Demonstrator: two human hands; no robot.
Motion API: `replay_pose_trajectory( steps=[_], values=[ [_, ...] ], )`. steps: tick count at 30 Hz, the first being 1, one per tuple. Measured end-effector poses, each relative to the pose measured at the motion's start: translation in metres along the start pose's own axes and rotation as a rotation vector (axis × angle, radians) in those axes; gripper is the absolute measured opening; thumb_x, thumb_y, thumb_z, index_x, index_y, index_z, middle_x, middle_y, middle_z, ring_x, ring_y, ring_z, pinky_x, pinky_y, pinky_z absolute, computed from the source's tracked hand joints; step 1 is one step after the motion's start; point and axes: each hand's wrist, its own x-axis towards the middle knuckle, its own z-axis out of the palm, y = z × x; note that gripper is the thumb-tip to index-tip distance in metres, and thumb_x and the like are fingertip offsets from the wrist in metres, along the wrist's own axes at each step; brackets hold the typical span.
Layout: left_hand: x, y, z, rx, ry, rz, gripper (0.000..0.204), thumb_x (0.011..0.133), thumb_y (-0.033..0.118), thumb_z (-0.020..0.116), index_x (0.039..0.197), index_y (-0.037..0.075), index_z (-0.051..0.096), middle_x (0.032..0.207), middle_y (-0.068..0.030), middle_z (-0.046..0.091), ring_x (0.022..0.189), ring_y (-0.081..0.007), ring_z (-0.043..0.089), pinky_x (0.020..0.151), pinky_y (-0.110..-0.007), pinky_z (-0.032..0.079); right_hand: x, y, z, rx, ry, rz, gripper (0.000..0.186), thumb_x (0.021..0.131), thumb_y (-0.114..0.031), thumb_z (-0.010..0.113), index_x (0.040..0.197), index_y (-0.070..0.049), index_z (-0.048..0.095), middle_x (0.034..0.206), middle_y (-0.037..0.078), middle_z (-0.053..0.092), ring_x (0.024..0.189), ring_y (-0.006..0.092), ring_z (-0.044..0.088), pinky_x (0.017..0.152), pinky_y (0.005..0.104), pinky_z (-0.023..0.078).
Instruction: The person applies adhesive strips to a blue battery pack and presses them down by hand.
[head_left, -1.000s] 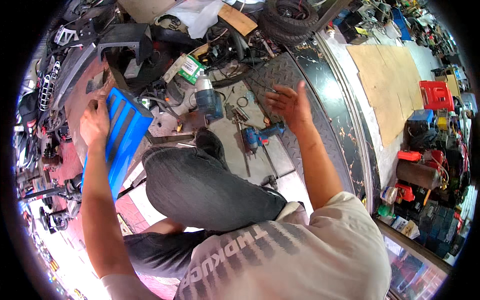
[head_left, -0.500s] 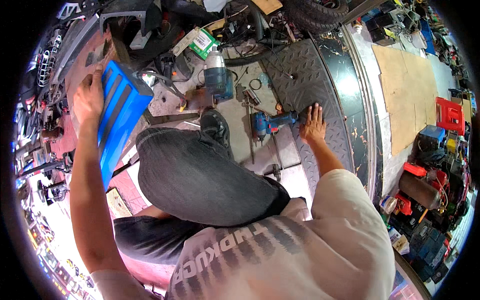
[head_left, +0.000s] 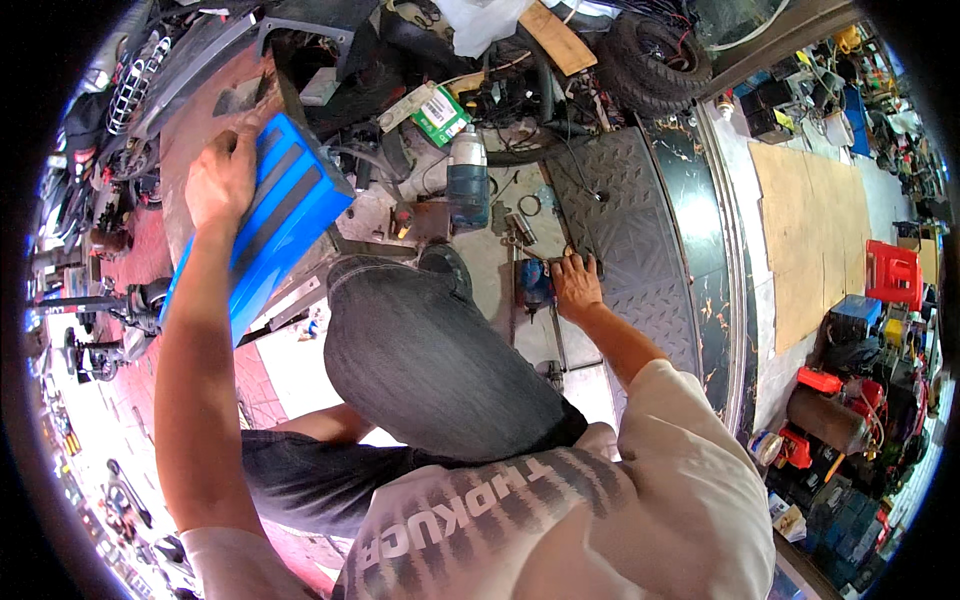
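A long blue plastic panel with dark slots stands tilted on my left. My left hand is closed on its upper edge, with the fingertips partly hidden behind it. Low on the right, a blue and black cordless drill lies on the floor beside the dark ribbed mat. My right hand is over its handle with the fingers curled around it, covering most of the grip. A second, larger power tool with a silver nose stands beyond my shoe.
The ribbed mat runs along the right, next to a metal door track. Thin rods, a ring and a small metal cylinder lie near the drill. A green and white box, cables and a tyre crowd the far side.
My right hand has moved left from the ribbed mat onto the drill's handle and closed there. My left hand still grips the blue panel. The whole view has shifted slightly.
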Motion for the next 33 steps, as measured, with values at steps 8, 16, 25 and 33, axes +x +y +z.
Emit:
replay_pose_trajectory(
  steps=[8,16,25,33],
  values=[
    [-0.007,0.000,-0.008,0.018,-0.019,-0.027,0.068,0.100,0.066,0.039,0.122,0.012,0.074,0.122,-0.0280,0.070,0.118,-0.0450,0.066,0.103,-0.052,0.050,0.010,0.031,0.015,0.035,0.061,-0.125,0.051,0.085,-0.011,0.065,0.135,-0.007,0.054,0.142,0.016,0.053,0.130,0.0342,0.051,0.107,0.0581,0.039],
    [-0.010,0.002,-0.013,-0.031,-0.063,-0.006,0.073,0.100,0.064,0.040,0.117,0.003,0.075,0.114,-0.0280,0.073,0.113,-0.0437,0.069,0.101,-0.052,0.052,-0.006,0.092,-0.010,0.287,0.147,0.221,0.052,0.080,-0.019,0.074,0.126,-0.007,0.054,0.129,0.017,0.058,0.127,0.0414,0.053,0.097,0.0613,0.045],
    [-0.003,0.012,-0.015,-0.098,-0.151,-0.034,0.074,0.097,0.068,0.044,0.118,0.005,0.077,0.119,-0.0264,0.073,0.115,-0.0409,0.069,0.102,-0.049,0.053,-0.017,0.200,0.051,0.184,0.289,0.776,0.065,0.087,-0.040,0.072,0.135,-0.002,0.050,0.134,0.024,0.058,0.129,0.0438,0.054,0.107,0.0535,0.047],
    [-0.007,-0.049,-0.024,-0.559,0.082,-0.011,0.061,0.096,0.061,0.057,0.115,0.005,0.076,0.110,-0.0238,0.074,0.109,-0.0407,0.070,0.099,-0.049,0.052,0.010,0.163,-0.037,0.248,0.430,0.617,0.075,0.088,-0.047,0.073,0.139,0.002,0.049,0.133,0.028,0.057,0.125,0.0475,0.055,0.105,0.0569,0.048]
  ],
)
